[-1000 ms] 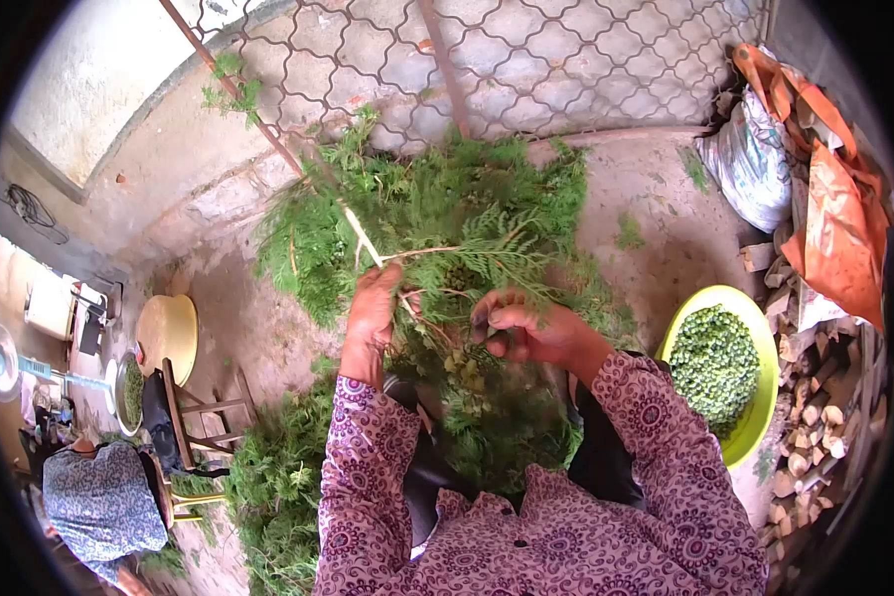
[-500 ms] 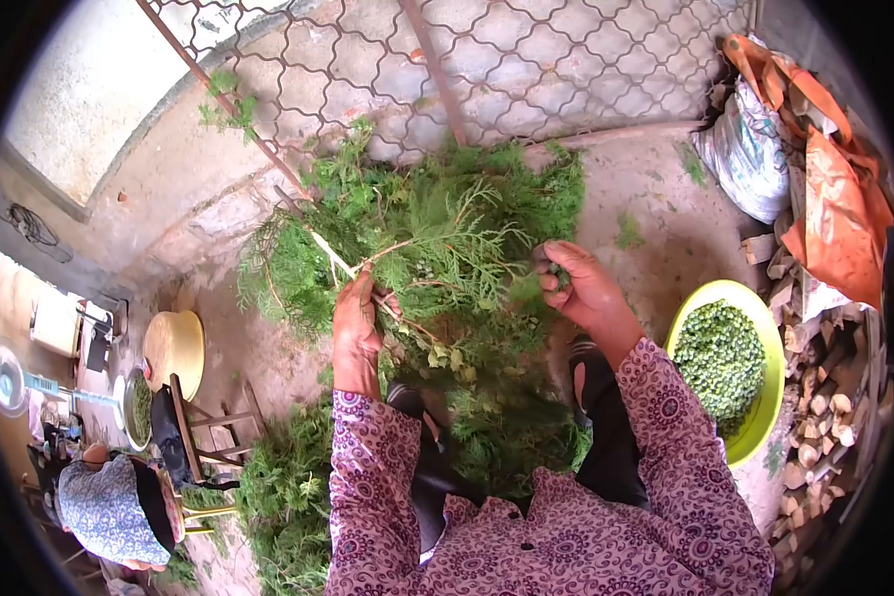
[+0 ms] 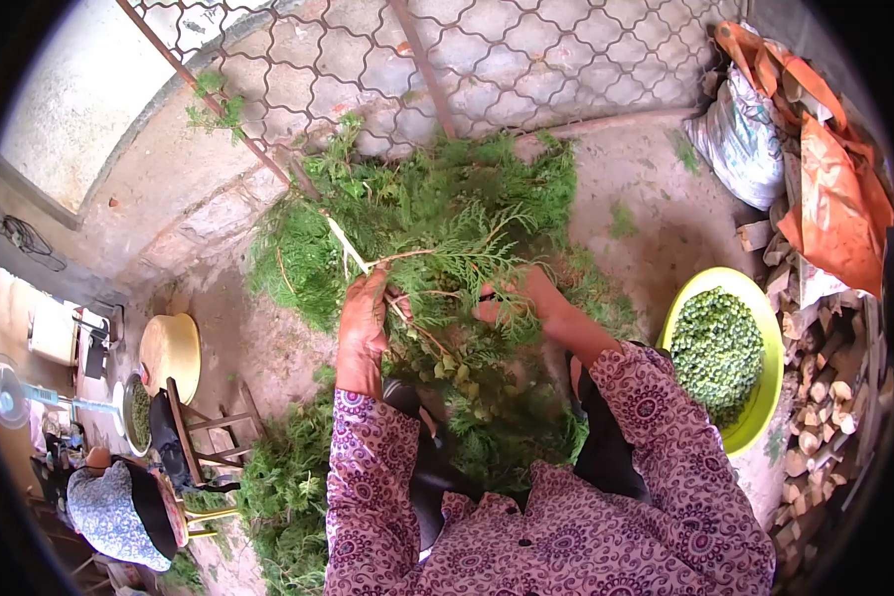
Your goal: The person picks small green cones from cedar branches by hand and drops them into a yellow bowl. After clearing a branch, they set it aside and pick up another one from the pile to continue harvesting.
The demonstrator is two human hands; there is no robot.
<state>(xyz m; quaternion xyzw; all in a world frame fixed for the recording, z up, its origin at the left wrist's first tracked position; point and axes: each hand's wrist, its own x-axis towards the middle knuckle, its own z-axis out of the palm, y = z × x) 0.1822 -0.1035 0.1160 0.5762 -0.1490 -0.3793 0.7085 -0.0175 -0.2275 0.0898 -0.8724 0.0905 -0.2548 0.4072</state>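
My left hand (image 3: 365, 323) is closed round the stem of a leafy conifer branch (image 3: 437, 260), whose pale, bare end sticks up past the fingers. Flat green sprays fan out from it to the right. Among those sprays is my right hand (image 3: 531, 300), its fingers bent and partly covered by leaves, so what they grip is hidden. Beneath both hands lies a heap of cut green branches (image 3: 507, 184). To the right stands a yellow basin (image 3: 762, 422) holding many small green cones (image 3: 717, 348).
A metal lattice (image 3: 526, 60) runs along the far side. On the right are a white sack (image 3: 740, 149), an orange sheet (image 3: 834, 209) and stacked firewood (image 3: 815, 427). At left are a wooden frame (image 3: 214, 427), a tan tub (image 3: 171, 355) and another person (image 3: 119, 512) bending over.
My right hand has moved left and slightly down, into the sprays of the branch; earlier it was apart from them with small green cones in its fingers. My left hand keeps its grip.
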